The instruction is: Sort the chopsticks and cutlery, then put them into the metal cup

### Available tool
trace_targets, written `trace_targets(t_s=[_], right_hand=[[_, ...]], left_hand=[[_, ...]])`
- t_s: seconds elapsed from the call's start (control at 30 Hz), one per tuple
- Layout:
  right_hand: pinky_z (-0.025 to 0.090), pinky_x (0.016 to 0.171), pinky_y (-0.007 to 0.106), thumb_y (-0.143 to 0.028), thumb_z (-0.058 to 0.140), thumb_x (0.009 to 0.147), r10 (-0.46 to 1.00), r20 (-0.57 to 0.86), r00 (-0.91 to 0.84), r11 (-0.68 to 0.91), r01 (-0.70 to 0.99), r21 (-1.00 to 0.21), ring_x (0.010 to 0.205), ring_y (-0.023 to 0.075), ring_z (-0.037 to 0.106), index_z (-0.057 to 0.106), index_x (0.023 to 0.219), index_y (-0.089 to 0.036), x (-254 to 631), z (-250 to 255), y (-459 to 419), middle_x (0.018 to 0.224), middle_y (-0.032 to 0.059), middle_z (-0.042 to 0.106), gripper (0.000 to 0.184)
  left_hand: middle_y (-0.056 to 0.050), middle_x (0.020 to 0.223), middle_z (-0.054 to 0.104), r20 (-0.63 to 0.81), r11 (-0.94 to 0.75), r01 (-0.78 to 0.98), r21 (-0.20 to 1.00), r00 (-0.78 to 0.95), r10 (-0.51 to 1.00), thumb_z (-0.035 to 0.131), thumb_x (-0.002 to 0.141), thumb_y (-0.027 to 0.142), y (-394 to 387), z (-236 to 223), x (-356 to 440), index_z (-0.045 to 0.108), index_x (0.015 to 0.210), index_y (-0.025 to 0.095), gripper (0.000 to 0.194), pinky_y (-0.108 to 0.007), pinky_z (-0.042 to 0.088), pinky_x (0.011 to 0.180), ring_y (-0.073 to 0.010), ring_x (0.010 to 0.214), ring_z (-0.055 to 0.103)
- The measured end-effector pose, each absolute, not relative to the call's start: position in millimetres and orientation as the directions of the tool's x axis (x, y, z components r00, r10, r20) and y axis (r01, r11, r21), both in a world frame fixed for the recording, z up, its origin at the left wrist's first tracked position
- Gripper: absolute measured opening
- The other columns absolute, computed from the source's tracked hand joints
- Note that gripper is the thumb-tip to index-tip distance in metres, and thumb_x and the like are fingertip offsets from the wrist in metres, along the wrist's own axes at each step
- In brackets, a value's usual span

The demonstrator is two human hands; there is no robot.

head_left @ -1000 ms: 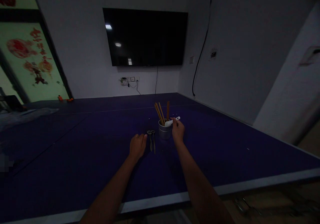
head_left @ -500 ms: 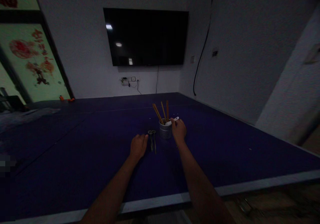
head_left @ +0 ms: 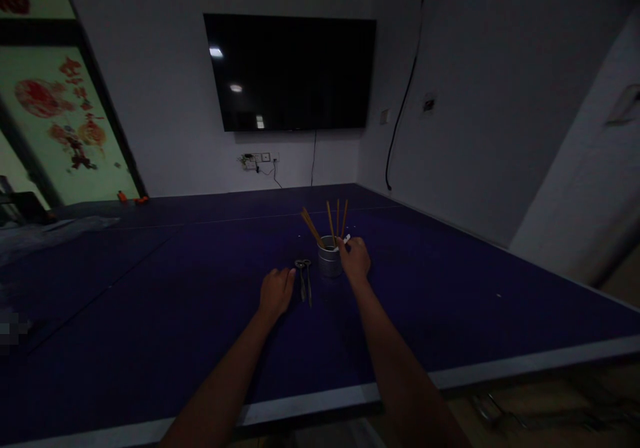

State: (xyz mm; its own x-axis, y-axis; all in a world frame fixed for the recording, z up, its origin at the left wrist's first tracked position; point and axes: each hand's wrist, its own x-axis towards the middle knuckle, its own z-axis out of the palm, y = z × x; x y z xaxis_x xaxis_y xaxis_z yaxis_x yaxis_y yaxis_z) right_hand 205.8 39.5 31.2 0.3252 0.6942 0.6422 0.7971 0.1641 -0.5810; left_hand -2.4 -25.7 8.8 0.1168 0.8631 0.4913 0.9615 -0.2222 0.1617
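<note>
A grey metal cup (head_left: 329, 263) stands upright on the blue table with several wooden chopsticks (head_left: 312, 227) leaning out of it. At its right side, my right hand (head_left: 356, 259) is closed on a white soup spoon (head_left: 347, 239), held tilted over the rim; its lower end dips toward the cup's mouth, partly hidden by my fingers. Two metal spoons (head_left: 303, 281) lie side by side left of the cup, bowls pointing away from me. Just left of them, my left hand (head_left: 277, 291) rests on the tabletop, fingers curled in, no object visible in it.
The blue table (head_left: 200, 341) has a pale front edge. Clear plastic sheeting (head_left: 60, 231) and small orange items (head_left: 133, 199) lie at the far left. A dark television (head_left: 295, 71) hangs on the back wall, with a black cable (head_left: 400, 121) down the right wall.
The white spoon has turned steeper, its lower end shifting toward the cup's mouth. Chopsticks in the cup have spread apart, some leaning farther right. My left hand stays in place.
</note>
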Motion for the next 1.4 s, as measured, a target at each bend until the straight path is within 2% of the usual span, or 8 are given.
trace_targets(t_s=[0.23, 0.47, 0.8, 1.0, 1.1, 1.2, 1.3, 1.4], right_hand=[[0.039, 0.071, 0.028, -0.054, 0.048, 0.081, 0.635, 0.676, 0.374, 0.300, 0.686, -0.662, 0.085, 0.0194, 0.056, 0.065, 0.091, -0.018, 205.1, 31.9, 39.9, 0.093, 0.0080, 0.060, 0.041], [0.040, 0.074, 0.028, -0.045, 0.044, 0.086, 0.572, 0.736, 0.362, 0.416, 0.645, -0.641, 0.085, 0.0183, 0.055, 0.064, 0.093, -0.018, 201.9, 36.2, 33.0, 0.095, 0.0078, 0.061, 0.034], [0.040, 0.071, 0.028, -0.031, 0.043, 0.086, 0.542, 0.749, 0.381, 0.408, 0.660, -0.631, 0.074, 0.0161, 0.053, 0.065, 0.091, -0.018, 200.2, 37.0, 30.4, 0.091, 0.0065, 0.061, 0.027], [0.041, 0.073, 0.027, -0.033, 0.036, 0.089, 0.467, 0.778, 0.420, 0.397, 0.687, -0.609, 0.081, 0.0174, 0.056, 0.064, 0.094, -0.016, 192.0, 42.8, 20.0, 0.091, 0.0083, 0.063, 0.033], [0.040, 0.073, 0.025, -0.037, 0.032, 0.091, 0.491, 0.804, 0.335, 0.416, 0.721, -0.554, 0.081, 0.0166, 0.058, 0.064, 0.092, -0.016, 182.6, 43.6, 12.7, 0.090, 0.0084, 0.065, 0.038], [0.039, 0.068, 0.024, -0.039, 0.030, 0.092, 0.615, 0.776, 0.136, 0.394, 0.800, -0.452, 0.072, 0.0157, 0.060, 0.066, 0.083, -0.018, 168.7, 40.8, 5.6, 0.079, 0.0064, 0.067, 0.043], [0.038, 0.063, 0.024, -0.042, 0.033, 0.092, 0.765, 0.639, -0.082, 0.358, 0.879, -0.316, 0.069, 0.0157, 0.061, 0.067, 0.076, -0.020, 153.7, 38.2, -0.2, 0.073, 0.0055, 0.068, 0.043], [0.039, 0.064, 0.023, -0.039, 0.036, 0.091, 0.855, 0.473, -0.212, 0.359, 0.901, -0.245, 0.076, 0.0166, 0.064, 0.069, 0.087, -0.022, 144.0, 38.0, -3.7, 0.081, 0.0059, 0.070, 0.037]], left_hand=[[-0.008, 0.076, 0.062, 0.458, -0.205, 0.964, 0.169, 0.107, 0.883, 0.018, 0.094, 0.041, -24.7, 8.5, -2.2, 0.062, 0.084, 0.017, 0.051, -0.028, 0.038, 0.070, -0.0177, 0.076, 0.056], [-0.006, 0.073, 0.062, 0.429, -0.271, 0.944, 0.190, 0.169, 0.887, 0.033, 0.091, 0.041, -23.0, 5.7, -1.3, 0.062, 0.082, 0.019, 0.039, -0.028, 0.038, 0.070, -0.0180, 0.078, 0.056], [-0.006, 0.077, 0.064, 0.437, -0.333, 0.913, 0.236, 0.206, 0.876, 0.041, 0.088, 0.037, -23.5, 4.5, -0.5, 0.063, 0.083, 0.019, 0.029, -0.031, 0.040, 0.074, -0.0198, 0.084, 0.056], [-0.006, 0.092, 0.064, 0.437, -0.434, 0.868, 0.242, 0.302, 0.847, 0.046, 0.085, 0.029, -20.9, 0.5, -1.3, 0.063, 0.094, 0.020, 0.021, -0.033, 0.040, 0.082, -0.0190, 0.090, 0.054], [-0.006, 0.098, 0.062, 0.420, -0.484, 0.846, 0.223, 0.365, 0.831, 0.044, 0.085, 0.026, -19.5, -0.6, -1.8, 0.063, 0.098, 0.021, 0.024, -0.033, 0.040, 0.084, -0.0186, 0.093, 0.053], [-0.007, 0.105, 0.061, 0.405, -0.518, 0.829, 0.212, 0.408, 0.818, 0.043, 0.086, 0.023, -19.3, -0.8, -1.6, 0.063, 0.103, 0.021, 0.027, -0.033, 0.040, 0.085, -0.0188, 0.096, 0.052], [-0.007, 0.111, 0.060, 0.380, -0.525, 0.827, 0.203, 0.427, 0.820, 0.044, 0.084, 0.020, -20.6, 0.1, -0.7, 0.065, 0.103, 0.021, 0.028, -0.034, 0.040, 0.087, -0.0191, 0.098, 0.052], [-0.008, 0.108, 0.061, 0.359, -0.497, 0.850, 0.174, 0.415, 0.836, 0.045, 0.084, 0.022, -22.1, 2.1, 0.5, 0.067, 0.096, 0.020, 0.025, -0.033, 0.040, 0.085, -0.0191, 0.096, 0.052]])
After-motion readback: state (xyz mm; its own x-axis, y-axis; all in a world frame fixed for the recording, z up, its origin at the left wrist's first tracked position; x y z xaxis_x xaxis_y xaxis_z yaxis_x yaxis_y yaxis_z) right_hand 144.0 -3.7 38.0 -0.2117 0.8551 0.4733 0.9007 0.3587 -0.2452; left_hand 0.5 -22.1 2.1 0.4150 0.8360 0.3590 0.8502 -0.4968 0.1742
